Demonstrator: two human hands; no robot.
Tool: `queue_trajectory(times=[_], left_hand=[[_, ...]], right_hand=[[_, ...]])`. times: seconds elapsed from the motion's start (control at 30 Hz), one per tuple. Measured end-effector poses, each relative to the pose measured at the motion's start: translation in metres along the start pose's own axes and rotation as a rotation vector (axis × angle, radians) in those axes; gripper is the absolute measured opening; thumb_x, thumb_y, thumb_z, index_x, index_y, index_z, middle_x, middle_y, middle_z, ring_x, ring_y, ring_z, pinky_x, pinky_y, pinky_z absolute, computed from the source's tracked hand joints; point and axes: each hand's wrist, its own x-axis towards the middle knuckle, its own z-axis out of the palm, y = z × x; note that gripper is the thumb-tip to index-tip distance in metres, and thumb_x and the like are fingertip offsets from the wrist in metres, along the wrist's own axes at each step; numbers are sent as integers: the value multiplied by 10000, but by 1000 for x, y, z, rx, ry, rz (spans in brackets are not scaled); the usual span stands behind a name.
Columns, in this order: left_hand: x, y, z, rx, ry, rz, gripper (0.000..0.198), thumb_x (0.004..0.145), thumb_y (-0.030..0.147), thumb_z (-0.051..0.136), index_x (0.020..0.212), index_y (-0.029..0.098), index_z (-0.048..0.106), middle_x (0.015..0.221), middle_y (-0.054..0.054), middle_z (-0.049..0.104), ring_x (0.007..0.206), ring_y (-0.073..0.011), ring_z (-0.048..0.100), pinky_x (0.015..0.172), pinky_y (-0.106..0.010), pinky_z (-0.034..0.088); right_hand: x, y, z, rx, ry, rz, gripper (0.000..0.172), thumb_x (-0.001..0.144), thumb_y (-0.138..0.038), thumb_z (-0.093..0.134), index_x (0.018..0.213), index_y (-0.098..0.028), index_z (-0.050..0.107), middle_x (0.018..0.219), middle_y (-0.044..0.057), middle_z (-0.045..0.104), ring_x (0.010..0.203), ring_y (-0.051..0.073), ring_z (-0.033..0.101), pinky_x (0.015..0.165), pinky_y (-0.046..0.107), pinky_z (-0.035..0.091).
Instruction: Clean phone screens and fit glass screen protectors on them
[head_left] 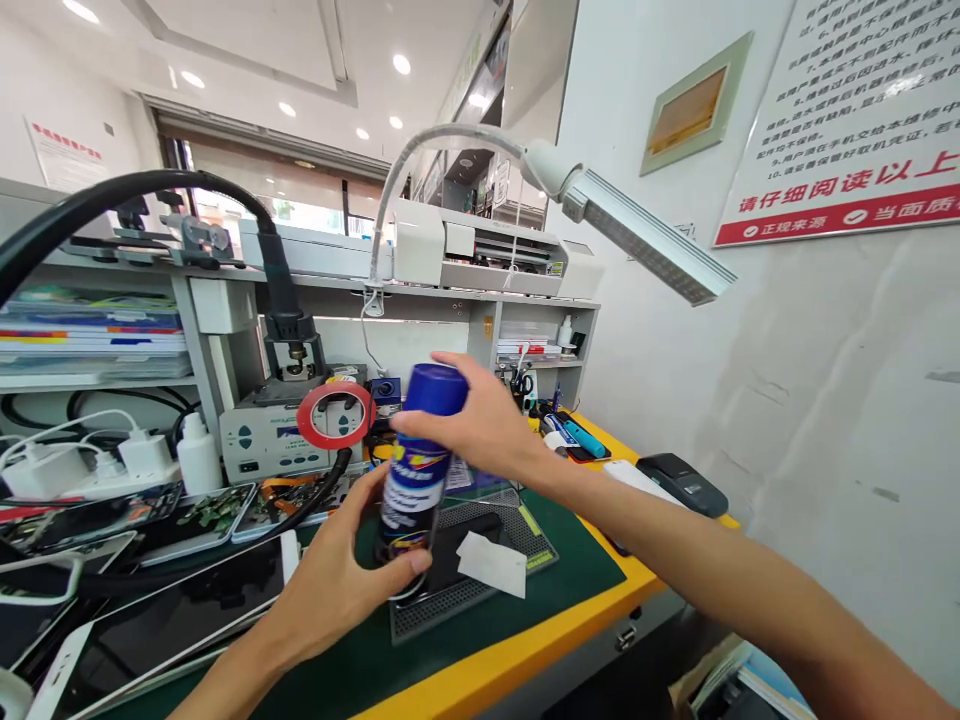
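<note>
A dark blue spray can (415,485) with a blue cap (436,388) is held slightly tilted in front of me, over the work mat. My left hand (360,560) wraps round its lower part, thumb across the front. My right hand (480,415) grips the cap from the right, its thumb and fingers on either side. Behind and below the can lie a grey perforated pad (536,535) and a black phone-like slab (457,545), partly hidden. A crumpled white paper piece (493,565) rests on the slab's right end.
At left are a white tablet (180,610), opened phones, a white bottle (199,455) and a grey rework station (262,435) with red tape roll (335,414). A lamp (637,230) arches overhead. On the right stand a black box-shaped device (682,483) and the yellow table edge (495,660).
</note>
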Motion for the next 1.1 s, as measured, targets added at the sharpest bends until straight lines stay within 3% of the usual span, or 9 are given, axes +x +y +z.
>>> queue_trajectory(times=[0.1, 0.2, 0.27, 0.33, 0.4, 0.53, 0.7, 1.1], left_hand=[[5, -2, -6, -2, 58, -42, 647, 837, 555, 677, 1376, 276, 454, 1305, -80, 652, 1155, -295, 650, 926, -425, 569], [7, -6, -13, 21, 110, -44, 630, 843, 562, 667, 1363, 272, 462, 1271, -69, 662, 1116, -284, 658, 890, -401, 573], [7, -8, -15, 44, 153, -46, 631, 835, 573, 671, 1348, 261, 474, 1255, -71, 666, 1102, -283, 658, 895, -400, 566], [7, -9, -13, 54, 183, -55, 644, 826, 587, 672, 1341, 252, 478, 1255, -75, 663, 1102, -283, 653, 893, -397, 564], [7, -9, -10, 57, 204, -70, 667, 818, 599, 675, 1349, 248, 475, 1266, -78, 656, 1111, -284, 647, 889, -396, 566], [7, -10, -3, 55, 214, -76, 713, 811, 591, 687, 1387, 244, 450, 1301, -82, 641, 1147, -282, 633, 926, -403, 557], [7, -14, -1, 75, 242, -75, 703, 829, 570, 679, 1394, 232, 432, 1319, -102, 627, 1158, -293, 632, 934, -419, 551], [9, -11, -7, 49, 314, -113, 666, 826, 595, 676, 1346, 249, 447, 1252, -85, 642, 1082, -280, 648, 885, -402, 555]], right_hand=[[9, -13, 19, 12, -145, -60, 998, 696, -644, 782, 1516, -260, 363, 1417, 123, 552, 1206, 319, 585, 970, 496, 526], [17, 1, 7, 102, -337, -53, 1121, 716, -649, 773, 1591, -288, 174, 1507, 145, 458, 1273, 315, 547, 959, 461, 536], [23, 29, -8, 23, -358, -4, 1021, 755, -648, 745, 1570, -278, 255, 1469, 155, 495, 1272, 313, 549, 957, 452, 531], [27, 65, -19, -253, -446, 108, 893, 789, -648, 706, 1509, -219, 396, 1402, 171, 552, 1233, 320, 573, 958, 446, 519], [28, 101, -21, -452, -609, 207, 932, 761, -607, 743, 1499, -143, 414, 1349, 201, 590, 1161, 339, 614, 921, 444, 529], [21, 147, -4, -539, -718, 231, 1037, 679, -594, 798, 1505, -100, 412, 1339, 212, 607, 1178, 368, 604, 913, 425, 524], [22, 156, 13, -608, -774, 205, 1072, 623, -616, 808, 1498, -120, 439, 1296, 188, 641, 1139, 359, 628, 912, 393, 510], [22, 156, 10, -795, -841, 139, 891, 675, -620, 719, 1396, -139, 511, 1241, 210, 647, 1060, 379, 639, 802, 408, 507]])
